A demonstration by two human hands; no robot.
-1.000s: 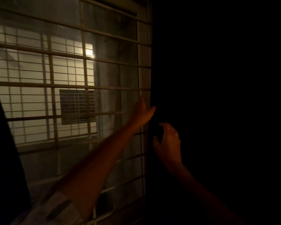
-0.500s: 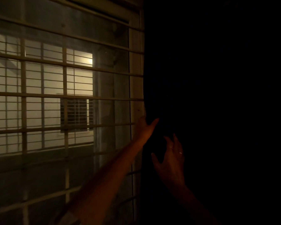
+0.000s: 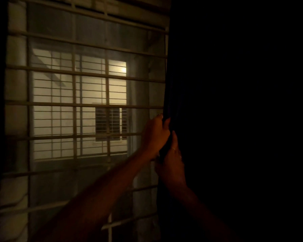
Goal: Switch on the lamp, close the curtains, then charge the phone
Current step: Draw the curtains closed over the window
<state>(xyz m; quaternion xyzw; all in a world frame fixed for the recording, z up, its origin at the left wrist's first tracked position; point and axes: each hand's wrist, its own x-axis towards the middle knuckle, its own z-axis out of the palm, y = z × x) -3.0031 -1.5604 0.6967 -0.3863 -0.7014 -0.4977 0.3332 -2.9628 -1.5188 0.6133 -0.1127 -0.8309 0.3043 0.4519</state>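
Both hands grip the edge of the dark curtain (image 3: 171, 95) at the right side of the window (image 3: 87, 109). The left hand (image 3: 154, 135) closes around the fabric higher up, the right hand (image 3: 171, 165) (a ring on one finger) just below, the two touching. The grille (image 3: 73, 103) stands uncovered.

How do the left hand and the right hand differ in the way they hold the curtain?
The left hand grips the curtain edge higher up; the right hand grips it lower, just beneath. The left hand comes in from the window side, in front of the grille; the right hand is on the dark curtain side. A ring shows on the right hand, none on the left. Both are closed on the same edge.
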